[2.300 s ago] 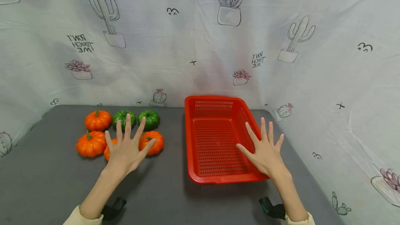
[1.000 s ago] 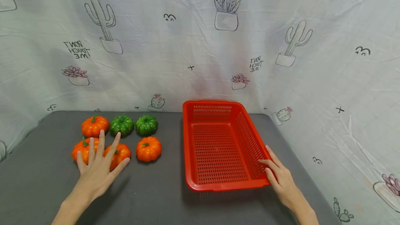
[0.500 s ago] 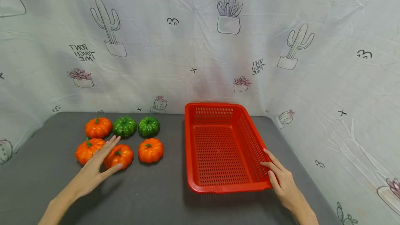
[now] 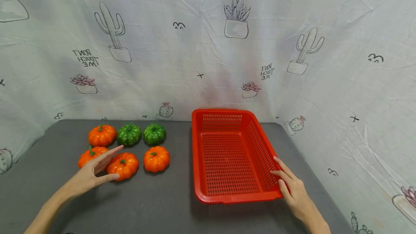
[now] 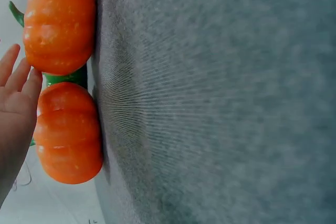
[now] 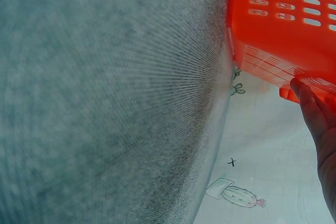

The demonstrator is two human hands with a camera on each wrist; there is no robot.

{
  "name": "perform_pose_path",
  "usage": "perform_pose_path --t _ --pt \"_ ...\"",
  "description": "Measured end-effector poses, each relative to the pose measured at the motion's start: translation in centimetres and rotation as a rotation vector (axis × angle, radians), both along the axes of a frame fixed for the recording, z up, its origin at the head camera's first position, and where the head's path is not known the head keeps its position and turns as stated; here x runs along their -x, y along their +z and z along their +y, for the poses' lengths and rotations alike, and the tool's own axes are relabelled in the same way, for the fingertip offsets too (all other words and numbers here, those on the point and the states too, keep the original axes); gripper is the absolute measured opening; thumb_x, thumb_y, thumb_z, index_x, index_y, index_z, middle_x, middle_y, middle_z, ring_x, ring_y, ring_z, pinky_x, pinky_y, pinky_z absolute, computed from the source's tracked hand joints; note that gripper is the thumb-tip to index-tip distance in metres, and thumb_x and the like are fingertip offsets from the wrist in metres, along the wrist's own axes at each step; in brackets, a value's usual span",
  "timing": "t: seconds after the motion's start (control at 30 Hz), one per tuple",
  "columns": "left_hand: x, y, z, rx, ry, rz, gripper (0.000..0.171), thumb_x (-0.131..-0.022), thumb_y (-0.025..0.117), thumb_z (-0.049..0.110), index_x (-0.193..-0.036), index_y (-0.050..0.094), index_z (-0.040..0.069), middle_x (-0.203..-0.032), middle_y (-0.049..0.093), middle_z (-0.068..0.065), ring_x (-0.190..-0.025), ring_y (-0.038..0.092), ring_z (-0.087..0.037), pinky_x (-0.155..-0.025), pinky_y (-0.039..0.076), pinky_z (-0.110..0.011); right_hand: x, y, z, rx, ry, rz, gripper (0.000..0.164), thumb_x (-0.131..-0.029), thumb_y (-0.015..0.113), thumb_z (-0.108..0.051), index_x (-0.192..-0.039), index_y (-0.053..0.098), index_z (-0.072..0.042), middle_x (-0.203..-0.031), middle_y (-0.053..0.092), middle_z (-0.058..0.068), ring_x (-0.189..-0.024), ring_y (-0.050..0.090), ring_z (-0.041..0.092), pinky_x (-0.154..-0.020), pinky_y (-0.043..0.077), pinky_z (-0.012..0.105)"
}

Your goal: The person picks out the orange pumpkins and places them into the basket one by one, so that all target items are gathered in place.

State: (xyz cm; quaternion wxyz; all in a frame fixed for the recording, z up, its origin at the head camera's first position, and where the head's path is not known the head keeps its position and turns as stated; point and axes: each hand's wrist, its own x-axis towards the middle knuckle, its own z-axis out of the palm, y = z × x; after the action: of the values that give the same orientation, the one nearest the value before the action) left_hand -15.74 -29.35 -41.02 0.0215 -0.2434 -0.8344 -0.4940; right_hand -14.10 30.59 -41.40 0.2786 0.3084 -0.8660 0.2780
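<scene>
My left hand (image 4: 89, 176) reaches over the near-left orange pumpkins, thumb and fingers spread apart. Its thumb tip overlaps the front orange pumpkin (image 4: 126, 167), and its fingers pass over that pumpkin's far-left side, partly covering the left orange pumpkin (image 4: 85, 157). The left wrist view has the fingertips by an orange pumpkin (image 5: 60, 24); whether they touch is unclear. My right hand (image 4: 294, 190) holds the near-right rim of the red plastic basket (image 4: 196, 161), one finger bent over to the inside. In the right wrist view, fingers lie against the basket's outer wall (image 6: 283, 40).
Behind stand another orange pumpkin (image 4: 102, 135) and two green pumpkins (image 4: 129, 134), (image 4: 154, 134). One more orange pumpkin (image 4: 156, 159) sits to the right, toward the basket. A grey cloth-covered table (image 4: 156, 205) lies beneath, backed by a white printed curtain (image 4: 195, 46).
My left hand swung left, then lowered beside the front orange pumpkin, turning from flat and spread to thumb-and-fingers apart. My right hand came down from above the basket onto its rim.
</scene>
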Motion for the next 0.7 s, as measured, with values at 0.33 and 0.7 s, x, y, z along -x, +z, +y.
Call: perform_pose_path --t 0.33,0.7 --pt "1.3 -0.1 -0.8 -0.117 -0.100 -0.100 0.065 -0.093 0.056 -0.005 -0.150 0.025 0.000 -0.148 0.035 0.016 -0.132 0.030 0.011 -0.098 0.029 -0.005 0.4 -0.1 -0.2 0.014 0.031 0.055 0.030 -0.080 0.051 0.008 -0.104 0.067 -0.001 -0.138 0.048 0.023 -0.121 0.050 0.015 -0.101 0.030 0.011" --pt "0.7 -0.5 -1.5 -0.202 -0.180 -0.149 0.057 -0.093 0.053 -0.010 -0.143 0.028 -0.013 -0.145 0.045 0.003 -0.131 0.040 0.000 -0.099 0.034 -0.012 0.2 -0.1 -0.1 0.015 0.010 0.039 0.031 -0.081 0.050 0.009 -0.104 0.067 -0.001 -0.138 0.048 0.022 -0.121 0.050 0.012 -0.099 0.030 0.009"
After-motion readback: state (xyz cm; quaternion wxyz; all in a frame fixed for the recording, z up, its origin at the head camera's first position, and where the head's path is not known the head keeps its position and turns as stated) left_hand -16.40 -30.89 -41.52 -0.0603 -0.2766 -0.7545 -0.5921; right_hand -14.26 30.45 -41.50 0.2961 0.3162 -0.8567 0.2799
